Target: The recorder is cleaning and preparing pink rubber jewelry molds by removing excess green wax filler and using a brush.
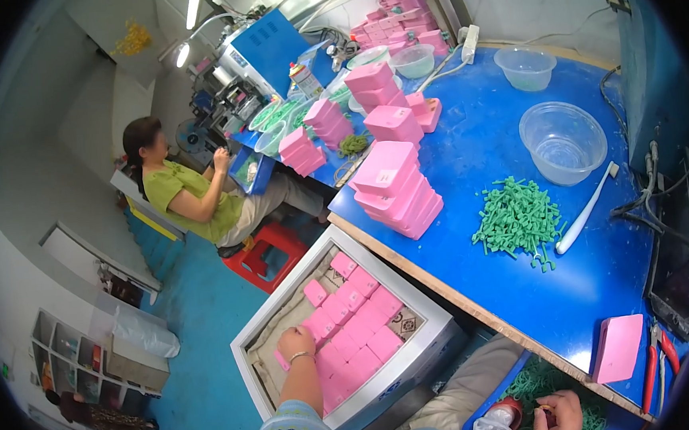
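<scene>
My left hand [296, 343] reaches into a white-rimmed box [254, 385] beside the bench. Its fingers are curled down on a pink block [281, 361], partly hidden by the hand. Rows of similar pink blocks [345, 343] lie in the box on a patterned lining. At the lower right, my right hand [564, 414] is closed over a blue bin [486, 413] of green strands [541, 378]. Something small and dark shows between its fingers, too hidden to name. Next to that hand, the bin also holds a clear, red-edged container [496, 422].
On the blue bench stand stacked pink blocks [394, 187], a pile of small green pieces [518, 219], a clear bowl [563, 144], a white toothbrush-like tool [588, 210], red-handled pliers [657, 365] and a lone pink block [619, 347]. A co-worker [191, 190] sits on a red stool [263, 256].
</scene>
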`<state>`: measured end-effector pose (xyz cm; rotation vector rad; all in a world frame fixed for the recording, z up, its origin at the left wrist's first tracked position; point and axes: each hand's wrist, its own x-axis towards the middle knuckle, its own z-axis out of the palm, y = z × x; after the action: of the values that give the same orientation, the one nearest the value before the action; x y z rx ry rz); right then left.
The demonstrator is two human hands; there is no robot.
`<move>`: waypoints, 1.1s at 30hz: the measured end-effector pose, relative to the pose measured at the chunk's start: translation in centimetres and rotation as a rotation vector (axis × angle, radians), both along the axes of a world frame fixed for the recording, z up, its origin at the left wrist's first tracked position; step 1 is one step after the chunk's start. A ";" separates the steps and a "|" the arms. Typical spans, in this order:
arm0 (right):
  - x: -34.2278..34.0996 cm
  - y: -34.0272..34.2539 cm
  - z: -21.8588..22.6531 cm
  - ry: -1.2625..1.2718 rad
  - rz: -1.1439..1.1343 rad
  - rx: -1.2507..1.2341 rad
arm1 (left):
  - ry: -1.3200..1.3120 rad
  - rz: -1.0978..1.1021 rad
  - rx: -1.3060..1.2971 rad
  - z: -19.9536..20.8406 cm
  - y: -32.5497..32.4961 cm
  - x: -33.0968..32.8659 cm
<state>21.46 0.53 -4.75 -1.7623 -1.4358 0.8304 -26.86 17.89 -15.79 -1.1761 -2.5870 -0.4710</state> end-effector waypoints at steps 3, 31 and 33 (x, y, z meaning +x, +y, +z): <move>0.2 0.2 -0.3 -0.101 0.058 0.103 | 0.013 -0.001 -0.001 0.3 0.0 0.1; -0.2 0.5 1.3 0.029 0.035 0.082 | 0.043 -0.006 0.015 -0.3 -0.3 -0.1; -0.1 0.5 1.3 0.037 0.048 0.076 | 0.059 0.003 0.009 -0.5 -0.1 -0.5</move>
<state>21.33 1.04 -3.44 -1.6533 -1.4714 0.8186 -27.33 17.82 -16.25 -1.1658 -2.5341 -0.4401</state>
